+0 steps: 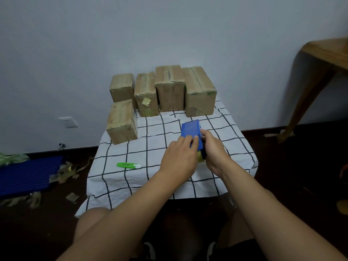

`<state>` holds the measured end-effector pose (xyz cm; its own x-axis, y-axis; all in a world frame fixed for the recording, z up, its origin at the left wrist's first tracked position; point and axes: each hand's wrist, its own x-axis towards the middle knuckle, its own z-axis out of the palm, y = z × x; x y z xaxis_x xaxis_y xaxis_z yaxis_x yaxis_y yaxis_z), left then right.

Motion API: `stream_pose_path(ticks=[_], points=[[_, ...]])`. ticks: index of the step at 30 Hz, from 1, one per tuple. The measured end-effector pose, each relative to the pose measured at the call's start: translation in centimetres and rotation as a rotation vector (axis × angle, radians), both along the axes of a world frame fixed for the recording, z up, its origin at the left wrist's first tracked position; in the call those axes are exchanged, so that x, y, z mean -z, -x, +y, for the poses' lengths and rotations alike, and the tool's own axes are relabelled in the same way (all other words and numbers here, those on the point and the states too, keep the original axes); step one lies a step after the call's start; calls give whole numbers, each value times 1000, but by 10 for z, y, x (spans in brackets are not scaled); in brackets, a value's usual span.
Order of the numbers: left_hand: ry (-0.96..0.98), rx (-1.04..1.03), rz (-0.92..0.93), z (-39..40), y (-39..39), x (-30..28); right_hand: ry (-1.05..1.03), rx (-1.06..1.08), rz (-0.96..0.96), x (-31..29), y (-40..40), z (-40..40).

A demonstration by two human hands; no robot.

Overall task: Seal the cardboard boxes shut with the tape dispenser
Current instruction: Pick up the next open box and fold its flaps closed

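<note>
Above the checked worktop (pixel 150 144), both hands hold the blue tape dispenser (pixel 190 129). Left hand (pixel 178 159) fingers (pixel 188 141) curl over it; right hand (pixel 214 153) grips its side.

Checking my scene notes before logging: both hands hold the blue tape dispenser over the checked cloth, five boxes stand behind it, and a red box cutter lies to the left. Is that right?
One detail is wrong: the box cutter is green, not red, as the head view shows. The rest holds: the left hand and right hand hold the blue tape dispenser over the checked cloth, with five boxes behind.
</note>
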<state>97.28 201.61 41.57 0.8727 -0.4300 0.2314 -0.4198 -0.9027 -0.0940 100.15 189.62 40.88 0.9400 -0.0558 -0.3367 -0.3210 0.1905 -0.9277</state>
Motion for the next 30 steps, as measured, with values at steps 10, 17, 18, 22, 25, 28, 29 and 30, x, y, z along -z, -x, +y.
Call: stream_pose_path(ticks=[10,17,18,22,25,28,29,30], points=[[65,-24,-101,-4,3,14,-53,44,15,-3,-3,5],[40,-16,-145,-3,1,21,-62,130,122,-4,-11,4],[41,-3,-135,-2,0,22,-51,131,119,-3,-12,5],[61,17,-163,2,0,29,27,108,77,1,-14,7],[83,185,-293,4,7,36,48,170,54,3,-20,1],[428,181,-325,9,2,35,218,113,-56,5,-23,-8],[614,54,-234,10,-4,30,289,78,-83,6,-23,-10],[800,-116,-74,12,-11,21,350,42,-100,6,-22,-11]])
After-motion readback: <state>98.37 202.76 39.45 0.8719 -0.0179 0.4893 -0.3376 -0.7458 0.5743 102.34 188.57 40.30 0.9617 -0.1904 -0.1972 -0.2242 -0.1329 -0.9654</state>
